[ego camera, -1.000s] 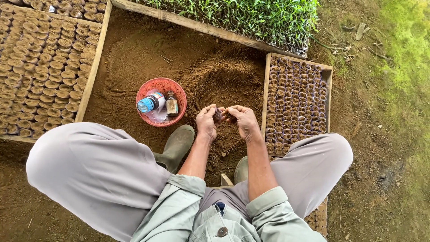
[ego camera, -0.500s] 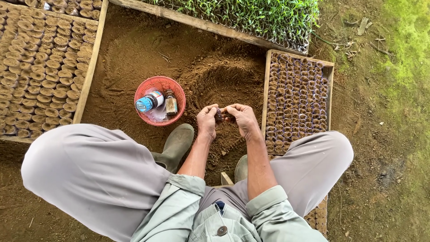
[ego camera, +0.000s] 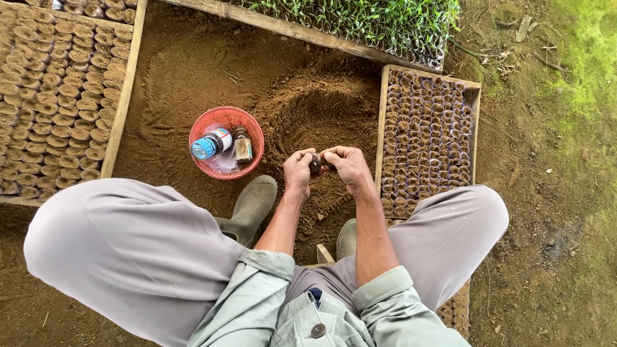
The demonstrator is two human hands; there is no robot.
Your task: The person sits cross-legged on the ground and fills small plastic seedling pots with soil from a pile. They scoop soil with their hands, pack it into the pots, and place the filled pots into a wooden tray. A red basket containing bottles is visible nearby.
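Both hands, left hand (ego camera: 298,171) and right hand (ego camera: 348,168), stay pinched together on small dark pot (ego camera: 315,164), centre frame; barely shifted, filling continues.

Both hands (ego camera: 326,170) edged slightly up-frame (view shifted too), fingers tighter round small dark pot (ego camera: 315,164).

There is only one view, from a camera on the person's head. It looks almost straight down over the chest and the spread knees to the soil (ego camera: 212,71) in front. The two hands, left hand (ego camera: 298,172) and right hand (ego camera: 349,168), sit near the middle of the picture, at arm's length. The trays (ego camera: 427,135) and the red basket (ego camera: 226,142) lie a bit farther, toward the top edge
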